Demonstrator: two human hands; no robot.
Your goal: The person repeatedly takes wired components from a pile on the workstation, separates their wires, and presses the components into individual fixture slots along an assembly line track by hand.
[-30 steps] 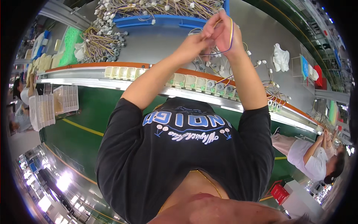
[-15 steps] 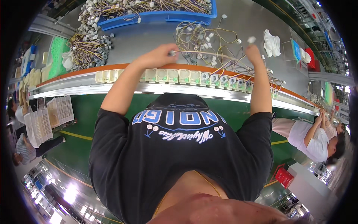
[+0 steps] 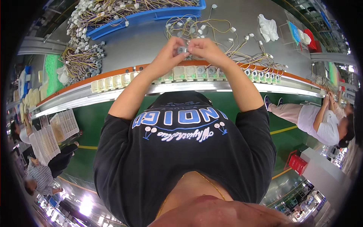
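Grey and stubby, the small part (image 3: 182, 50) sits between fingers (image 3: 195, 44).

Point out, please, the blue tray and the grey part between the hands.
Blue tray (image 3: 176, 13): head view, on its near wall.
Grey part (image 3: 182, 49): head view, on its visible middle.

The 2 hands meet close together over the bench. The left hand (image 3: 169, 55) holds a small grey part (image 3: 182, 49) between thumb and fingers; the right hand (image 3: 206, 50) has its fingertips at the part's right end. Just beyond them lies a tangle of wires (image 3: 184, 25), with a blue tray (image 3: 151, 16) farther off to the left. Nearer the body than both hands runs a row of pale holders (image 3: 117, 80).
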